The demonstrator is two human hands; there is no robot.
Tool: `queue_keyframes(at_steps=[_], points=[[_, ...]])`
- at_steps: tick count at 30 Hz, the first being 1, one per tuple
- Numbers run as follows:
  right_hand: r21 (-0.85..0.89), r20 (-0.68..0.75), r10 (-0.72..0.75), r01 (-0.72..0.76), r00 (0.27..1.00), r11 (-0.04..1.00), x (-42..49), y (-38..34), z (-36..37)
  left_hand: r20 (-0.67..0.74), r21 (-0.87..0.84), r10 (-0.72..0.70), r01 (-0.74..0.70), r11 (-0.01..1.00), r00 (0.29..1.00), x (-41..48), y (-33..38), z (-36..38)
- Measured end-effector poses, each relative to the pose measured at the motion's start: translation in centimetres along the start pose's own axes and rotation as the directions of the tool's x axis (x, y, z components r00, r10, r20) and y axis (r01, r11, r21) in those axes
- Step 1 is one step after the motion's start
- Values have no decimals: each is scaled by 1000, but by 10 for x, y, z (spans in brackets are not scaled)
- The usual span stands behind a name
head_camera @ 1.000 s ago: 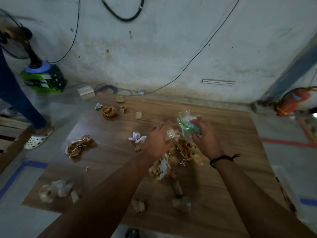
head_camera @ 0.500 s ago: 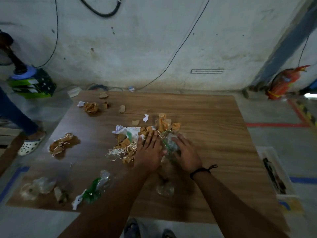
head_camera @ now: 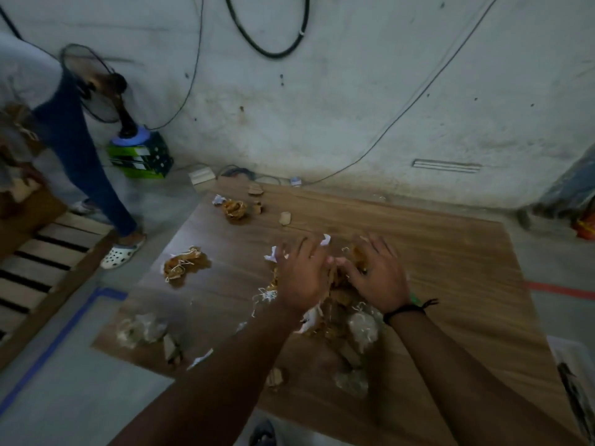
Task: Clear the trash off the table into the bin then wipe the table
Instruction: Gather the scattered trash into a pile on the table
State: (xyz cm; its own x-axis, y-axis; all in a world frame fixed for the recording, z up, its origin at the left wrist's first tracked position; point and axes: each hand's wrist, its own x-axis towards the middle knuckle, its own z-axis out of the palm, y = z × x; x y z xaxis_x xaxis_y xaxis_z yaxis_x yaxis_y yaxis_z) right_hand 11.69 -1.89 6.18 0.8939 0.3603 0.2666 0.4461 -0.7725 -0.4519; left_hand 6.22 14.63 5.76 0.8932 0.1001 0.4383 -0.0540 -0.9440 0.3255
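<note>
— Table (head_camera: 434,262): wood-grain top, brown, smooth, faint sheen. Laminate or real wood, cannot tell.

— And the heap (head_camera: 338,304) under the left hand (head_camera: 304,278) and right hand (head_camera: 378,278)?

— Crumpled brown paper, matt, mixed with pale stringy shreds and torn white paper scraps. Clear crinkled plastic wrap (head_camera: 362,326) at the near side, slightly glossy.

— The far clump (head_camera: 235,209)?

— Same crumpled brown paper, matt.

— Wall (head_camera: 354,107)?

— Rough plaster, whitish, stained and pitted. Floor (head_camera: 80,391) matt grey, concrete-like. Slatted pallet (head_camera: 38,268) of bare pale wood. Wristband (head_camera: 404,309) of black cord.
</note>
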Motion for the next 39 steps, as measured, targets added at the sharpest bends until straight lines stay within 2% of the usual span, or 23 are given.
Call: queue_keyframes(at_steps=[3, 6, 9, 14, 18, 21, 25, 28, 32, 35, 39], points=[[21, 63, -80, 78, 995, 997, 39, -41, 18, 37, 56, -164, 162, 985, 986, 18, -52, -21], [15, 148, -105, 104, 983, 995, 81, -75, 52, -20, 109, -214, 215, 970, 977, 37, -121, -36], [27, 170, -123, 120, 978, 992, 119, -98, 90, -56, 139, -280, 285, 948, 958, 61, -187, -36], [-1, 241, -17, 17, 970, 1000, 185, -106, 151, 45, 171, -315, 303, 937, 948, 98, -268, -6], [-51, 289, 128, -118, 949, 992, 220, -91, 197, 186, 181, -379, 347, 920, 907, 124, -307, 34], [-81, 326, 225, -209, 918, 974, 235, -77, 226, 297, 191, -430, 388, 902, 853, 143, -324, 63], [-82, 381, 198, -181, 903, 980, 235, -64, 253, 428, 172, -423, 388, 906, 799, 157, -331, 97], [-81, 371, 133, -110, 919, 991, 235, -65, 259, 383, 147, -369, 339, 929, 847, 154, -325, 113], [-16, 422, 87, -88, 902, 996, 238, -63, 252, 266, -8, -335, 350, 937, 904, 149, -318, 111], [56, 452, 90, -129, 888, 990, 237, -57, 239, 285, -24, -340, 361, 932, 896, 149, -310, 106], [118, 441, 112, -180, 891, 977, 223, -59, 221, 299, -195, -394, 460, 866, 869, 143, -286, 95]])
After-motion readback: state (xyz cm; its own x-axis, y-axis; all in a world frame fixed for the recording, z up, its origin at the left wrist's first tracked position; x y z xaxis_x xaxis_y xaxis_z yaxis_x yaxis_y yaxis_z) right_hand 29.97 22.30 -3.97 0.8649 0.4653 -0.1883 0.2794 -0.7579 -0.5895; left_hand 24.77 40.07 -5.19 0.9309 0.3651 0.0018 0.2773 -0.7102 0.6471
